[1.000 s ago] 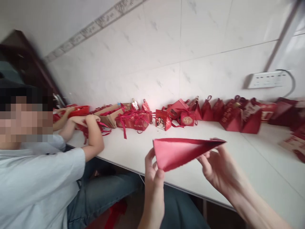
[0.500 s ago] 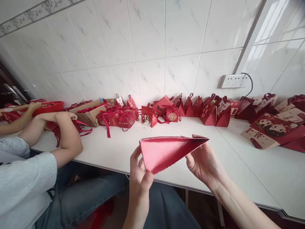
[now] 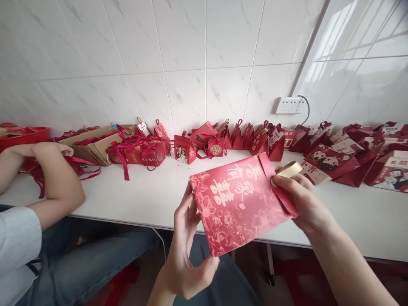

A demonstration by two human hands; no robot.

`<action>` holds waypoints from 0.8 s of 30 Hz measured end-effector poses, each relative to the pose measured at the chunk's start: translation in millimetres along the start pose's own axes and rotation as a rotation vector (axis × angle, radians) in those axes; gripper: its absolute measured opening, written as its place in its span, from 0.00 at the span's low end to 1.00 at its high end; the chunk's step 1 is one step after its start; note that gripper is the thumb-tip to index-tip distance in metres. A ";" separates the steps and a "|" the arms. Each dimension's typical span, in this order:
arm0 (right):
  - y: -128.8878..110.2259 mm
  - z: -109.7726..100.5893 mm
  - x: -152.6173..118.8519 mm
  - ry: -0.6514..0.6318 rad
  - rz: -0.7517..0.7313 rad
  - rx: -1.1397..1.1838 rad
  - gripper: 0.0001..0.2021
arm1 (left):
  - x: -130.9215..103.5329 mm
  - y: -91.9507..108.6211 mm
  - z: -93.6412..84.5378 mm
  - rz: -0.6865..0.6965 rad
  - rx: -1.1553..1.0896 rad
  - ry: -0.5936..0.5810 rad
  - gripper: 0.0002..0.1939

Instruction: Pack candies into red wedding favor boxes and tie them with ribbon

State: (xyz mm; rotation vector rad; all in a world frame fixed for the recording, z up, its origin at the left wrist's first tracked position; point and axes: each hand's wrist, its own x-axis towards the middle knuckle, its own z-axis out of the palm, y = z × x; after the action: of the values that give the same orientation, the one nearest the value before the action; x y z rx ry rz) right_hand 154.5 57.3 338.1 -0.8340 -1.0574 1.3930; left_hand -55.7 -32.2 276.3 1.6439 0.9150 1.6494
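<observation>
A red gift box [image 3: 237, 208] with gold characters and pale flower prints is held tilted above the table's front edge. My right hand [image 3: 304, 197] pinches its narrow folded end, beside a gold ribbon loop [image 3: 290, 168] that sticks out there. At the wide end, my left hand [image 3: 188, 259] cradles the box, thumb at the lower corner and fingers along the left edge, partly hidden behind it. The printed side faces me, so the box's inside is out of sight.
On the white table [image 3: 140, 197], a row of red gift boxes [image 3: 216, 146] stands along the tiled wall. More boxes [image 3: 338, 161] pile up at right. A cardboard box [image 3: 92, 148] with red ribbons is at left, near a co-worker's arm [image 3: 60, 178]. A power strip [image 3: 290, 105] hangs on the wall.
The gift box has turned from showing its open pink inside to showing its printed side. My right hand has moved onto the folded end with the ribbon loop. The view has swung right.
</observation>
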 end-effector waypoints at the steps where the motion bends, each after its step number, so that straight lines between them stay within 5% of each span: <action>1: -0.9 -6.0 -1.7 0.008 -0.076 -0.032 0.14 | 0.8 -1.4 4.1 0.003 -0.071 -0.020 0.42; 7: 7.6 -46.7 -20.6 0.016 -0.468 -0.242 0.08 | 10.6 -13.6 27.2 -0.077 -0.252 0.082 0.37; 11: 15.7 -64.3 -34.1 0.087 -0.478 -0.213 0.08 | 11.3 -11.5 36.3 -0.140 -0.249 0.042 0.34; 16: 9.5 -73.2 -56.8 0.147 -0.125 -0.295 0.16 | 19.2 -12.0 53.3 -0.436 -0.394 0.124 0.37; 20: -5.1 -82.8 -73.2 0.110 0.269 -0.318 0.17 | 35.2 -17.8 70.8 -0.806 -0.497 -0.127 0.29; 24: -20.5 -103.2 -83.5 0.376 0.452 0.027 0.15 | 49.0 -20.8 90.4 -0.778 -0.661 -0.342 0.25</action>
State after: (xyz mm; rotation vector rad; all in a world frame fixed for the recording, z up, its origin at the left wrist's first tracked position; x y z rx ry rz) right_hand 266.7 -12.8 314.3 -1.3114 -0.5777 1.5333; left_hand 32.5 23.8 284.9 0.8941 0.6124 0.9353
